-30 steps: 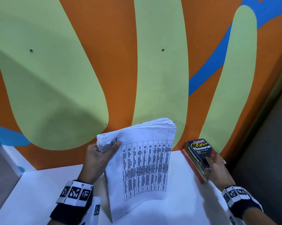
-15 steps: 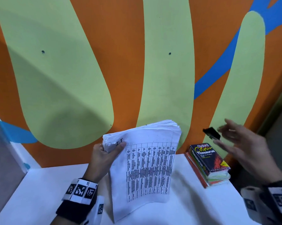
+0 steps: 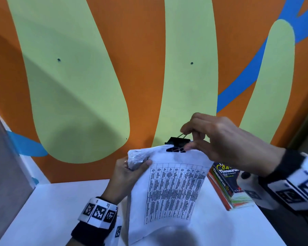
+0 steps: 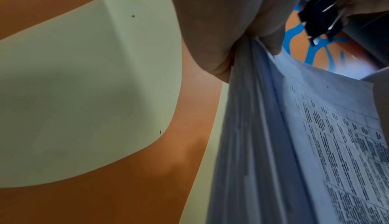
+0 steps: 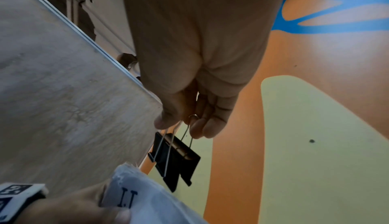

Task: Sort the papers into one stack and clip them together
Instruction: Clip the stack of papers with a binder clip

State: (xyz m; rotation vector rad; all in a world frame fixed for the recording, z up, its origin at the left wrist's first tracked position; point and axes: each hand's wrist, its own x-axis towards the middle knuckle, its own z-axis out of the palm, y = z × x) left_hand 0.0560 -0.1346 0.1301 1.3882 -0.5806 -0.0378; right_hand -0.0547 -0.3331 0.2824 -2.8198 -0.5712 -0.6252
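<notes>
The right hand (image 3: 218,137) pinched the binder clip (image 3: 178,144) by its wire handles, directly above the top edge of the papers (image 3: 169,189), which the left hand (image 3: 126,174) gripped upright at a corner over the desk (image 3: 52,210).

I see a thick white printed paper stack (image 3: 169,189) standing upright on the desk, a black metal binder clip (image 3: 177,144) at its top edge.

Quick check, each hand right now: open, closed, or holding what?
Left hand: grips the paper stack at its top corner.
Right hand: pinches the wire handles of the black binder clip at the stack's top edge.
</notes>
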